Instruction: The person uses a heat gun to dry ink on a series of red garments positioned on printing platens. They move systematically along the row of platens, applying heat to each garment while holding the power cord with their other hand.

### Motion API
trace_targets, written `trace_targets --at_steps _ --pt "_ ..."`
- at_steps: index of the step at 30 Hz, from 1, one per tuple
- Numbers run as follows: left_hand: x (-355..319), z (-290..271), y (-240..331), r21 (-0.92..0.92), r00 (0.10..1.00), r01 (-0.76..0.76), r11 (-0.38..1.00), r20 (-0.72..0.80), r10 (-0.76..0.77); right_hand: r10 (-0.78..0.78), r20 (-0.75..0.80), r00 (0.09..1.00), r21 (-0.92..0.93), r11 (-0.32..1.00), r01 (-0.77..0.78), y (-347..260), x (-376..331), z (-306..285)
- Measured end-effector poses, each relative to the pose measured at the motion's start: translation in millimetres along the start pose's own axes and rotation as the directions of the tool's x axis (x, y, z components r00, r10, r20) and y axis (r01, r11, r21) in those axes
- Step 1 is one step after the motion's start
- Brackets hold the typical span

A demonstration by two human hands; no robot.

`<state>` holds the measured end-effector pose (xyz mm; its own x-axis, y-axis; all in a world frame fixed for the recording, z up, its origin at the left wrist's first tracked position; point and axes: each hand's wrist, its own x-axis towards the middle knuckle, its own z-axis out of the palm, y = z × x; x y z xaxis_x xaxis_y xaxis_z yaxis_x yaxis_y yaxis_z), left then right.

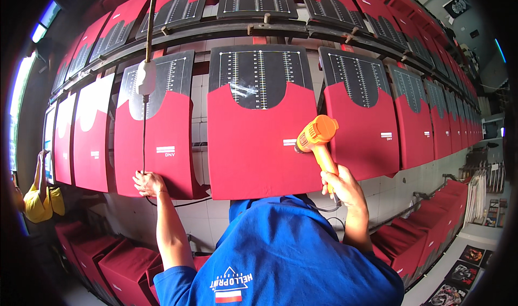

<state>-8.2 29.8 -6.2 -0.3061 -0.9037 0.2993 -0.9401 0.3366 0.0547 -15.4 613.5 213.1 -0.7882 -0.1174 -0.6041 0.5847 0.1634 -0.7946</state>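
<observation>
My right hand (345,186) is wrapped round the handle of an orange heat gun (318,131). Its nozzle points down at the small white print on the red T-shirt (253,144) in front of me, and how close it is I cannot tell. That shirt is stretched over a black board (216,69) marked with white scales. My left hand (149,183) is closed at the lower edge of the red shirt (178,128) on the board to the left. A black cord (144,139) runs down into its fingers from a white socket block (145,79) and comes out below.
Similar boards with red shirts (361,128) line both sides, with another row (256,3) behind a dark metal rail (216,28). More red-covered boards (127,265) stand behind me. A person in yellow (43,201) is at the far left. Picture sheets (464,273) lie lower right.
</observation>
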Motion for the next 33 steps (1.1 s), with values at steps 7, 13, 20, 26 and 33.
trace_targets --at_steps 7,13,20,26,33 --pt "1.9 0.4 -0.3 -0.053 1.0 0.023 0.998 0.014 -0.023 -0.001 -0.04 0.999 -0.021 1.0 0.0 4.1 -3.6 -5.3" --pt "-2.2 -5.1 3.0 -0.015 1.0 0.005 1.0 0.001 -0.005 0.012 -0.068 0.998 0.025 1.0 -0.01 9.0 -6.4 -13.7" --pt "-0.2 -7.6 2.6 -0.039 0.999 0.015 0.999 0.03 -0.014 0.004 -0.044 0.999 0.134 0.991 0.002 6.4 4.8 -11.4" --pt "1.5 -1.9 -1.8 -0.008 1.0 0.001 1.0 -0.009 -0.001 0.011 -0.024 1.0 0.136 0.991 -0.008 6.9 4.7 -12.7" --pt "1.6 -7.3 4.0 0.0 1.0 0.003 1.0 -0.015 -0.003 -0.056 -0.014 0.998 0.115 0.992 0.058 14.8 8.2 -3.8"
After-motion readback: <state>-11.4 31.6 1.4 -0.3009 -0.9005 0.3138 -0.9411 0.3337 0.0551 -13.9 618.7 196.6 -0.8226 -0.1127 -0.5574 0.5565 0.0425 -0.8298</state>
